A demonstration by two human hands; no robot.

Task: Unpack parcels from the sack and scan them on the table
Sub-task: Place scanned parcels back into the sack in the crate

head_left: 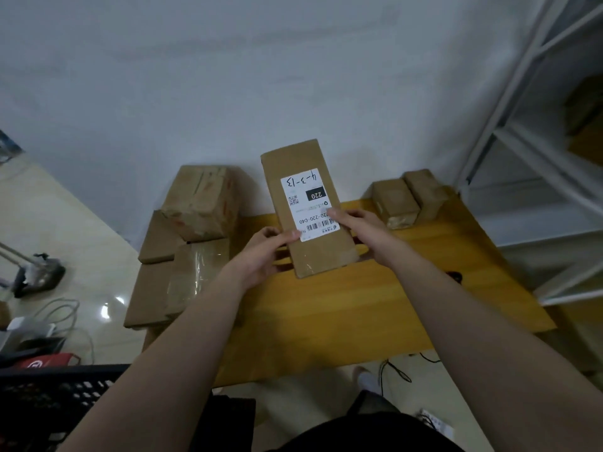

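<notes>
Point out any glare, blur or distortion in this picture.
Head view: glare spots on the glossy floor and on the tape of a parcel; the shelf at the right edge is bent by the wide angle and soft; the label on the box is sharp enough to read.

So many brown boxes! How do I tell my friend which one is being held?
Find the yellow wooden table by the white wall. Over its middle, the left hand and right hand hold a long cardboard box. Unlike the taped boxes stacked left and the two small boxes back right, it shows a white label with handwritten 4-3-13 and a black 220 patch.
</notes>
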